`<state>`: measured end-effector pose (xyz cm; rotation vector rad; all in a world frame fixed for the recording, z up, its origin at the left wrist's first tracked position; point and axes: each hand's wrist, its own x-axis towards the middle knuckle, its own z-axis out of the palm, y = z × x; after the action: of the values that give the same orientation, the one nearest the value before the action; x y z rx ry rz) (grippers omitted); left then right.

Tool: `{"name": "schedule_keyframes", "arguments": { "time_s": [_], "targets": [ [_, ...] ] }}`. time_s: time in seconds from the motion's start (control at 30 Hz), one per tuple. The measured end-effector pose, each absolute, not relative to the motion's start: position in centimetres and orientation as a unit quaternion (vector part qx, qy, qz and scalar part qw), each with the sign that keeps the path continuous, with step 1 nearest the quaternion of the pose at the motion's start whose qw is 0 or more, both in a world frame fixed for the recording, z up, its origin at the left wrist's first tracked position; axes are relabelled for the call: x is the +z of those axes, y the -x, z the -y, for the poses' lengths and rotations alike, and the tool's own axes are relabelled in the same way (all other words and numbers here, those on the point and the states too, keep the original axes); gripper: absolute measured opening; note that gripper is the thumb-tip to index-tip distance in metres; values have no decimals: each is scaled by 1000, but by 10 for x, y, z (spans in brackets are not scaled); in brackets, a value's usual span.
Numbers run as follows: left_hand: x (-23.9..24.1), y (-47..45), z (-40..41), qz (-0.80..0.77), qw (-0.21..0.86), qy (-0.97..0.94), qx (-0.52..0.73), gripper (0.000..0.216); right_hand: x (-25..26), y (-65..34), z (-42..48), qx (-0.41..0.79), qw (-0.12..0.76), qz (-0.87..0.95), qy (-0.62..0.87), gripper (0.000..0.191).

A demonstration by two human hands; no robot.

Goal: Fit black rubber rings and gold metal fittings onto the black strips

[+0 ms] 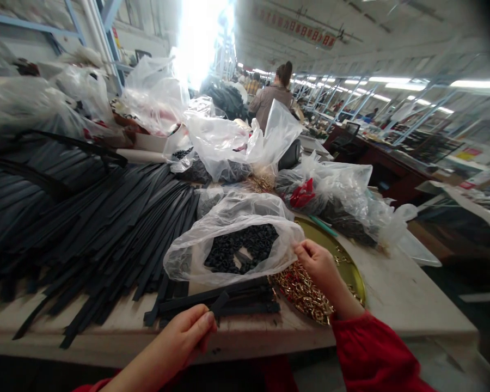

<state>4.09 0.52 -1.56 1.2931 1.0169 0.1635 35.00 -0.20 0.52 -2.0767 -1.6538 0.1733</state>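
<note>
My left hand (190,333), near the table's front edge, is closed on a short black strap (219,302) whose end sticks out past the thumb. My right hand (316,265) pinches the right rim of a clear plastic bag (183,258). The bag's mouth gapes toward me, and small black loop-like pieces (224,247) lie inside. Between the hands and the bag, several black straps (249,309) lie flat across the table. Below my right wrist are many small gold metal fittings (304,291) in a round gold-coloured tray (357,277).
A wide heap of long black straps (118,228) covers the table's left side. More filled plastic bags (335,190) stand along the back, and a teal tool-like stick (323,226) rests by the tray. Beyond the table, a person (271,100) faces away.
</note>
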Motion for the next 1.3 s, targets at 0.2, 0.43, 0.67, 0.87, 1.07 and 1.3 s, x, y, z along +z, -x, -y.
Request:
{"name": "schedule_keyframes", "arguments": {
  "time_s": [0.2, 0.43, 0.67, 0.87, 1.07, 1.3],
  "targets": [
    [-11, -51, 5, -446, 692, -565, 61, 43, -27, -356, 34, 79, 69, 624, 774, 12],
    [-9, -52, 21, -450, 704, -545, 71, 47, -38, -351, 29, 76, 83, 616, 780, 8],
    [4, -56, 22, -440, 684, -577, 77, 42, -25, -340, 42, 149, 204, 608, 753, 18],
    [10, -67, 19, -412, 682, -592, 120, 36, -16, -268, 51, 478, 431, 476, 599, 27],
    [8, -58, 12, -440, 634, -609, 184, 27, -27, -212, 50, 633, 504, 351, 471, 28],
    [-4, -56, 3, -455, 551, -667, 209, 25, -38, -200, 52, 591, 511, 364, 507, 27]
  ]
}}
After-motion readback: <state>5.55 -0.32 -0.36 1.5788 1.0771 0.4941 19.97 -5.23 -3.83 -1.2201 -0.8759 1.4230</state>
